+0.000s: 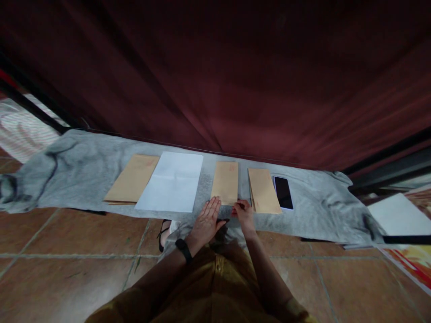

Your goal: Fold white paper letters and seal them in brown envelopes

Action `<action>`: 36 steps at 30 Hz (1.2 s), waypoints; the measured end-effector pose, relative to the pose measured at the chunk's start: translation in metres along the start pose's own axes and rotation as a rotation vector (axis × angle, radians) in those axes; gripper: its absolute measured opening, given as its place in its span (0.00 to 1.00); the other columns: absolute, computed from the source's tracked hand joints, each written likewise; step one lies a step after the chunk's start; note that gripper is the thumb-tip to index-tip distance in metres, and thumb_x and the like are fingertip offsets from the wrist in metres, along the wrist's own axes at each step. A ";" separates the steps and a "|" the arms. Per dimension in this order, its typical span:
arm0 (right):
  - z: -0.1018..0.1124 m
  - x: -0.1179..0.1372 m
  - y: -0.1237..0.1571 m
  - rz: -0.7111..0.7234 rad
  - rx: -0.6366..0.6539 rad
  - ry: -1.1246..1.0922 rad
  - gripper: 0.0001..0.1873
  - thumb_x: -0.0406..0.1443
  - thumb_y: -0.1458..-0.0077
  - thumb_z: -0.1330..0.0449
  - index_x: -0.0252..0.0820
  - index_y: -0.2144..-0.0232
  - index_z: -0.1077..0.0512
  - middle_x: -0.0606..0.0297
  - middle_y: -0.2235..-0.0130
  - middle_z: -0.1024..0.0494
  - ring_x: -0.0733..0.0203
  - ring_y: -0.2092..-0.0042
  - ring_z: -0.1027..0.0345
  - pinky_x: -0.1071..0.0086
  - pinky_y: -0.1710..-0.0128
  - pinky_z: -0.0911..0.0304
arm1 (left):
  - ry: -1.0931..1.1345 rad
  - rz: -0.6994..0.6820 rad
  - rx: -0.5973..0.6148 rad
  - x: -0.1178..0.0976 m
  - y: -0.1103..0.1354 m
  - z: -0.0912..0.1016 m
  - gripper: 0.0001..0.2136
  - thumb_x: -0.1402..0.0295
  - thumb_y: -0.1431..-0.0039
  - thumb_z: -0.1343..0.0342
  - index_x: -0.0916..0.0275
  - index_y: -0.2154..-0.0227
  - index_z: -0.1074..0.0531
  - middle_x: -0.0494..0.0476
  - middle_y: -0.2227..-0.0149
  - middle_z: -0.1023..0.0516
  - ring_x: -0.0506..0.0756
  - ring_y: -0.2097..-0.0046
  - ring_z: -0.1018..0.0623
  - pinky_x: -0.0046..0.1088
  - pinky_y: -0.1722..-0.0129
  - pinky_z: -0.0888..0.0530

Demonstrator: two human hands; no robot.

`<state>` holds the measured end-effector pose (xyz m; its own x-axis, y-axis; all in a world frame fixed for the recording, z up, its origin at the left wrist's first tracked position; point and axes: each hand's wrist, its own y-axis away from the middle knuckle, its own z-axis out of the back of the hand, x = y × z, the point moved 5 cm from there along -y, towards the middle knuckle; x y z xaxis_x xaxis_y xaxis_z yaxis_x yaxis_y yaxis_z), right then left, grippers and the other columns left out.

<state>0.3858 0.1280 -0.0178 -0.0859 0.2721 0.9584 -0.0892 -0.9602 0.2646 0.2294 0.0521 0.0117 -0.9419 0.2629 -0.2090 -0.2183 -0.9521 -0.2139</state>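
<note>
A brown paper envelope (225, 179) lies in front of me on a grey cloth, with a small red print near its top. My left hand (208, 220) rests with outstretched fingers on the envelope's lower left corner, thumb apart. At the lower right corner, the fingers of my right hand (244, 214) are curled in and pinch the envelope's edge. A small reddish spot shows by those fingertips, too small to make out. Right of this hand lies a small stack of brown envelopes (265, 190). Left of my left hand are white paper sheets (171, 181).
Another stack of brown envelopes (133, 178) lies left of the sheets. A phone (283, 193) with a dark screen sits at the right. The grey cloth (84, 170) covers a narrow surface, backed by a dark red curtain (215, 80). White paper (400, 215) lies far right.
</note>
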 end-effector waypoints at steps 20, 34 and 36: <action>-0.047 0.010 0.072 0.799 0.216 1.025 0.28 0.39 0.28 0.55 0.33 0.32 0.43 0.52 0.32 0.38 0.54 0.30 0.49 0.54 0.30 0.51 | -0.070 -0.038 0.061 0.003 0.004 -0.017 0.31 0.74 0.38 0.60 0.75 0.31 0.48 0.70 0.30 0.43 0.61 0.28 0.47 0.45 0.30 0.45; -0.028 0.001 0.067 0.803 0.095 1.134 0.28 0.40 0.29 0.54 0.33 0.32 0.42 0.52 0.31 0.39 0.52 0.30 0.48 0.54 0.32 0.52 | -0.132 -0.005 0.059 0.018 0.012 -0.009 0.38 0.54 0.34 0.52 0.78 0.31 0.51 0.76 0.29 0.49 0.65 0.27 0.50 0.47 0.29 0.46; -0.020 0.000 0.065 0.807 0.075 1.134 0.28 0.40 0.29 0.54 0.32 0.32 0.42 0.51 0.32 0.39 0.52 0.30 0.47 0.54 0.32 0.52 | -0.137 -0.007 0.052 0.019 0.013 -0.008 0.39 0.50 0.35 0.51 0.78 0.32 0.49 0.77 0.29 0.48 0.66 0.27 0.50 0.47 0.30 0.45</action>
<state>0.3598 0.0671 -0.0028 -0.8385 -0.4849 0.2485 0.4195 -0.8655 -0.2737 0.2107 0.0463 -0.0027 -0.9656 0.2490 -0.0744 -0.2345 -0.9582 -0.1641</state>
